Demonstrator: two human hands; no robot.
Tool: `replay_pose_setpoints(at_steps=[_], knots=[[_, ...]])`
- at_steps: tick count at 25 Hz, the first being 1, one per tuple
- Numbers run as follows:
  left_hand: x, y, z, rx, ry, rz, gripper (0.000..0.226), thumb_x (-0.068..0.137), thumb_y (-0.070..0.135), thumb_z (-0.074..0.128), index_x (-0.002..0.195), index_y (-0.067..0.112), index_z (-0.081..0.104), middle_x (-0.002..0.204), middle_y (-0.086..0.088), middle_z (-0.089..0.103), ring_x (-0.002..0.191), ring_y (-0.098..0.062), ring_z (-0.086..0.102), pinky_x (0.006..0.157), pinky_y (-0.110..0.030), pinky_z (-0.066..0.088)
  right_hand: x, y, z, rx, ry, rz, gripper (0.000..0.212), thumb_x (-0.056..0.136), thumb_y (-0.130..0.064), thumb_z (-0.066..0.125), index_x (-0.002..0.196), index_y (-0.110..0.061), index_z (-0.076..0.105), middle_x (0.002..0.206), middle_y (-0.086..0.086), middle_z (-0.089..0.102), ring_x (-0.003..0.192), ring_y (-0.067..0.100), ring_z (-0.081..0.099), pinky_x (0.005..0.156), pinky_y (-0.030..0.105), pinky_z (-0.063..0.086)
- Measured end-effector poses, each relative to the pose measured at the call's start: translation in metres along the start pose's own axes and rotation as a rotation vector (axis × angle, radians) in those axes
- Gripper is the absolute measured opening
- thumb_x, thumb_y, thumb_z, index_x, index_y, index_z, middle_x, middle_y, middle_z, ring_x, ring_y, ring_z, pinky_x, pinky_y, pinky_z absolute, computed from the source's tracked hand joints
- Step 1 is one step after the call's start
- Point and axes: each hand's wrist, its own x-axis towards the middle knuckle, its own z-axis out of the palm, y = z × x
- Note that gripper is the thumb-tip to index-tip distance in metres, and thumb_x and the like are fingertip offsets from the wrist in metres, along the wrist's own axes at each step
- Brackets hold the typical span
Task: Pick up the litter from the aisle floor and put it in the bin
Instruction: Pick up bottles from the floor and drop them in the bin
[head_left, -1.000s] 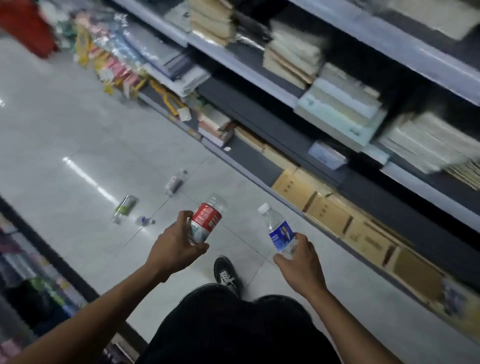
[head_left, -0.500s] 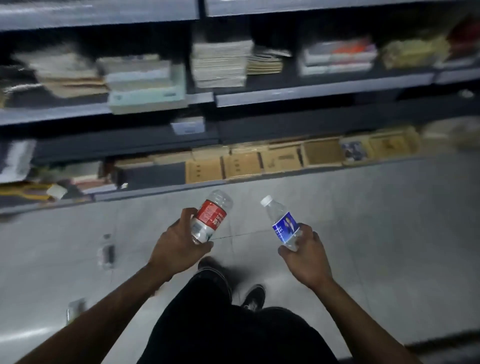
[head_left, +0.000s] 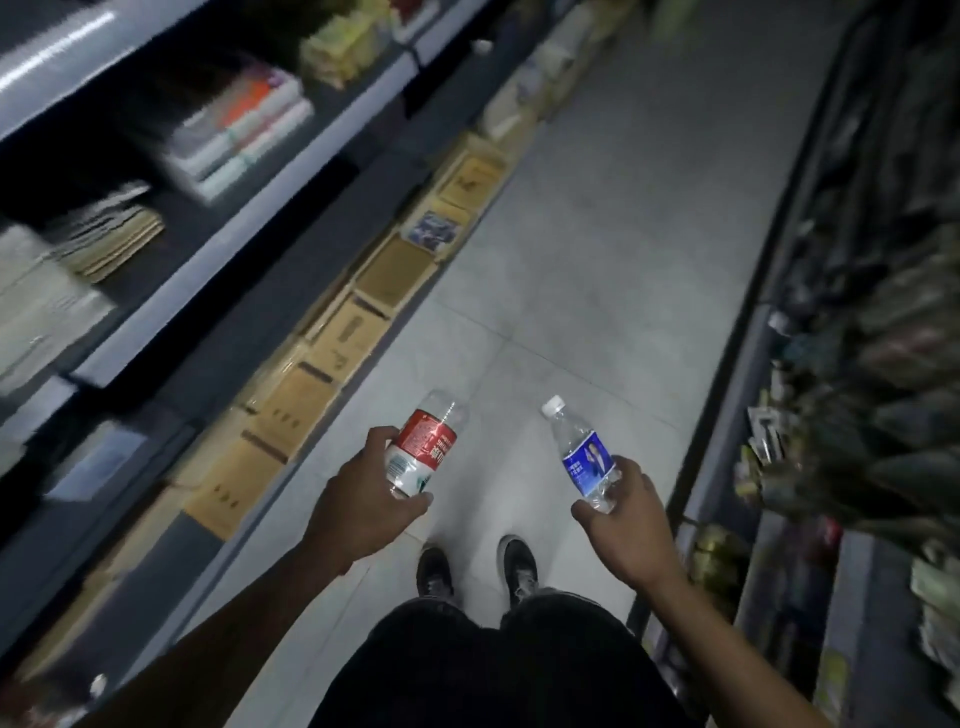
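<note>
Swung round since half a second ago, the view now runs down the aisle instead of facing shelves.
Left hand (head_left: 358, 512) grips the red-label bottle (head_left: 422, 451), right hand (head_left: 626, 522) the blue-label bottle (head_left: 584, 457), above the tiled floor (head_left: 597, 291) between shelving (head_left: 218, 260).

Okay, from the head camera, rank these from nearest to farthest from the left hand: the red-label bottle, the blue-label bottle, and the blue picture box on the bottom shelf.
1. Red-label bottle: gripped in the left hand itself.
2. Blue-label bottle: to the right, held by the right hand.
3. Blue picture box: farther up the aisle, on the left bottom shelf.
</note>
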Motion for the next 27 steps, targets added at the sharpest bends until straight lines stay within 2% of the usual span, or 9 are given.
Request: replay_pose_setpoints(at_steps=[3, 5, 9, 13, 17, 20, 23, 27], knots=[[0.023, 0.023, 0.005, 0.053, -0.087, 0.085, 0.087, 0.069, 0.045, 0.089, 0.136, 0.039, 0.033, 0.111, 0.01, 0.065, 0.079, -0.006, 0.067, 0.069, -0.026, 0.057, -0.018, 0.019, -0.005, 0.049, 0.09, 0.068, 0.05, 0.065, -0.036, 0.069, 0.112, -0.033, 0.054, 0.098, -0.009, 0.06, 0.086, 0.013, 0.061, 0.07, 0.033, 0.049], [0.034, 0.042, 0.012, 0.101, -0.155, 0.13, 0.086, 0.071, 0.046, 0.088, 0.137, 0.038, 0.033, 0.108, 0.01, 0.065, 0.077, -0.006, 0.067, 0.065, -0.023, 0.052, -0.025, 0.032, -0.01, 0.099, 0.136, 0.132, 0.047, 0.064, -0.038, 0.069, 0.108, -0.036, 0.054, 0.096, -0.009, 0.062, 0.084, 0.012, 0.061, 0.068, 0.033, 0.051], [0.06, 0.088, 0.035, 0.132, -0.244, 0.195, 0.086, 0.072, 0.046, 0.087, 0.137, 0.04, 0.032, 0.112, 0.01, 0.065, 0.08, -0.008, 0.069, 0.07, -0.026, 0.058, -0.02, 0.058, -0.027, 0.143, 0.19, 0.197, 0.046, 0.063, -0.042, 0.068, 0.105, -0.036, 0.052, 0.091, -0.007, 0.063, 0.08, 0.017, 0.063, 0.068, 0.042, 0.056], [0.088, 0.138, 0.059, 0.143, -0.289, 0.224, 0.085, 0.074, 0.043, 0.088, 0.139, 0.038, 0.034, 0.115, 0.009, 0.063, 0.084, -0.008, 0.068, 0.072, -0.026, 0.057, 0.006, 0.073, -0.058, 0.175, 0.242, 0.221, 0.047, 0.065, -0.041, 0.069, 0.108, -0.042, 0.048, 0.1, -0.012, 0.058, 0.086, 0.013, 0.061, 0.073, 0.039, 0.056], [0.115, 0.173, 0.082, 0.142, -0.295, 0.206, 0.084, 0.073, 0.043, 0.088, 0.137, 0.039, 0.034, 0.113, 0.01, 0.064, 0.084, -0.009, 0.068, 0.07, -0.025, 0.055, 0.051, 0.088, -0.088, 0.194, 0.244, 0.231, 0.045, 0.064, -0.042, 0.068, 0.105, -0.039, 0.05, 0.095, -0.009, 0.06, 0.082, 0.014, 0.061, 0.07, 0.043, 0.057], [0.134, 0.185, 0.091, 0.13, -0.295, 0.164, 0.085, 0.073, 0.041, 0.089, 0.139, 0.036, 0.035, 0.115, 0.009, 0.063, 0.088, -0.01, 0.068, 0.079, -0.031, 0.058, 0.098, 0.086, -0.109, 0.162, 0.208, 0.211, 0.048, 0.063, -0.045, 0.067, 0.107, -0.037, 0.051, 0.095, -0.007, 0.06, 0.083, 0.017, 0.062, 0.067, 0.042, 0.057], [0.161, 0.194, 0.089, 0.089, -0.295, 0.122, 0.087, 0.07, 0.041, 0.09, 0.137, 0.037, 0.035, 0.112, 0.01, 0.063, 0.09, -0.01, 0.068, 0.085, -0.037, 0.059, 0.151, 0.067, -0.133, 0.126, 0.205, 0.17, 0.052, 0.064, -0.048, 0.068, 0.111, -0.036, 0.051, 0.098, -0.008, 0.06, 0.085, 0.015, 0.061, 0.069, 0.04, 0.057], [0.223, 0.204, 0.075, 0.097, -0.293, 0.067, 0.09, 0.069, 0.035, 0.092, 0.138, 0.032, 0.035, 0.121, 0.005, 0.063, 0.096, -0.009, 0.065, 0.088, -0.033, 0.057, 0.233, 0.029, -0.159, 0.105, 0.185, 0.127, 0.05, 0.069, -0.038, 0.072, 0.114, -0.035, 0.05, 0.102, -0.009, 0.056, 0.09, 0.015, 0.058, 0.075, 0.037, 0.054]])
